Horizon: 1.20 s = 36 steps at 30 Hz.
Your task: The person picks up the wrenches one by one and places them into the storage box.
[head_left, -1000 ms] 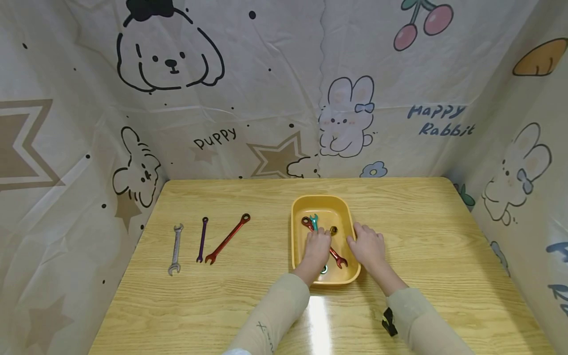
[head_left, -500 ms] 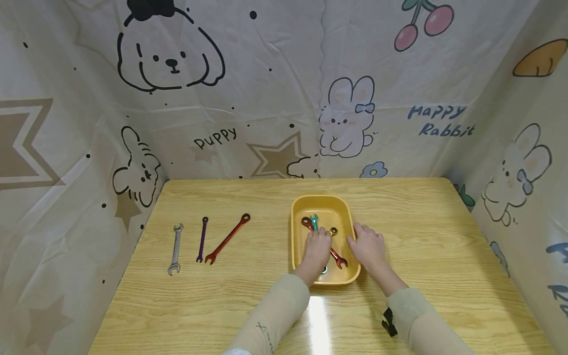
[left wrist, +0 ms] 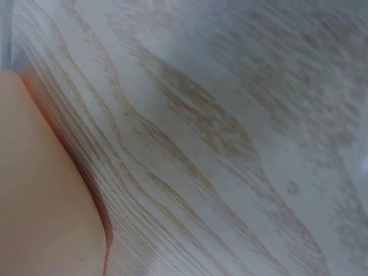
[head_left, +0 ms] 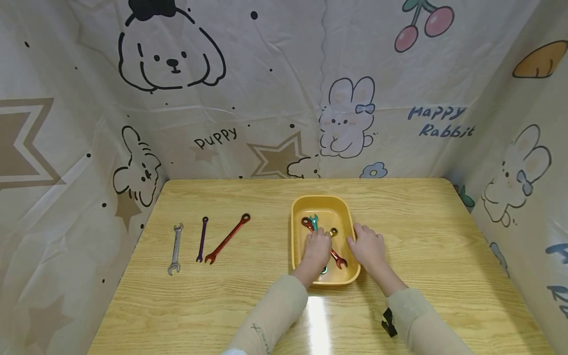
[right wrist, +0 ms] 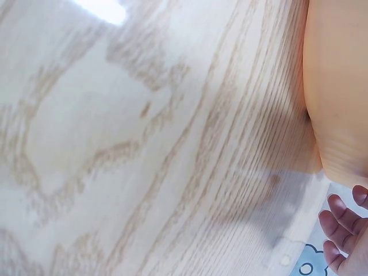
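My left hand (head_left: 317, 248) reaches down into a yellow plastic tray (head_left: 295, 256), over several wrenches. Its fingertips are hidden beneath the hand, so whether they pinch anything cannot be seen. A red combination wrench (head_left: 339, 259) lies diagonally under this hand. The open end of a teal wrench (head_left: 314, 221) and the ring end of a gold wrench (head_left: 334, 231) show past the fingers. My right hand (head_left: 369, 246) rests at the tray's right side, thumb near the rim. In the right wrist view, its fingers (right wrist: 340, 221) are relaxed and slightly bent beside the tray wall (right wrist: 336, 86).
Left on the wooden table (head_left: 421, 222) lie a silver open-end wrench (head_left: 176, 249), a thin purple wrench (head_left: 202, 240) and a larger red combination wrench (head_left: 228, 238). Printed cloth (head_left: 275, 98) hangs behind and at both sides. A black clip (head_left: 389, 323) sits by the right sleeve.
The gold wrench's ring end has shifted and turned slightly beside the left fingers. Both hands stay almost in place, and the tray has not moved.
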Available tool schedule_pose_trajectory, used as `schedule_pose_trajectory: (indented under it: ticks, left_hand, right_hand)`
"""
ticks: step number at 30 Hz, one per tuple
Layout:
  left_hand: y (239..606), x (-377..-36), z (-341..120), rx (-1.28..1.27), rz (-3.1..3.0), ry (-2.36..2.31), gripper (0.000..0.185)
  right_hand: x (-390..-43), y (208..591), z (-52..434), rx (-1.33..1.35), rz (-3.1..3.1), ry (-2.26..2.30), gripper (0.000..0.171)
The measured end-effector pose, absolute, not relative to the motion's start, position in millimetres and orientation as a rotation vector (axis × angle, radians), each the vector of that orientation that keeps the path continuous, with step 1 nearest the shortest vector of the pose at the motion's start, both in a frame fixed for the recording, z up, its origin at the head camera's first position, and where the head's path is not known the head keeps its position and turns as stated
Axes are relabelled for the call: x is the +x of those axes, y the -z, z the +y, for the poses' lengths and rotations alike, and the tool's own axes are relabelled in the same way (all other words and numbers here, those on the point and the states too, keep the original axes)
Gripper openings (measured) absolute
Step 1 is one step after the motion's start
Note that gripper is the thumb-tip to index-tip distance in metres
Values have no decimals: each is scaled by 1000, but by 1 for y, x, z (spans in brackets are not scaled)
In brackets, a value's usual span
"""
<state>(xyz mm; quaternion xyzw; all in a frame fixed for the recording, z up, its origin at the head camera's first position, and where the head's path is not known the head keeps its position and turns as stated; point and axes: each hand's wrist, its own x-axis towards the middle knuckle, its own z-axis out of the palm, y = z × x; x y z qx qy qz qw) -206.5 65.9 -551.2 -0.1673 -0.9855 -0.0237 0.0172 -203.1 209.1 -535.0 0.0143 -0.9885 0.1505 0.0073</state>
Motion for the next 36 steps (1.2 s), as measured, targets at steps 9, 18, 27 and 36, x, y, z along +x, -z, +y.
schedule_pose_trajectory:
  ticks: [9, 18, 27, 36]
  left_hand:
    - [543, -203, 61, -497, -3091, 283, 17]
    - [533, -201, 55, -536, -3087, 282, 36]
    - [523, -195, 48, -624, -2988, 289, 38]
    - [512, -188, 41, -681, -2861, 277, 37]
  right_hand:
    - [-203, 535, 209, 46, -3087, -472, 42]
    - [-203, 536, 209, 51, -3081, -465, 44]
    - [-203, 535, 209, 51, -3083, -483, 43]
    - [-202, 535, 209, 55, -3091, -483, 44]
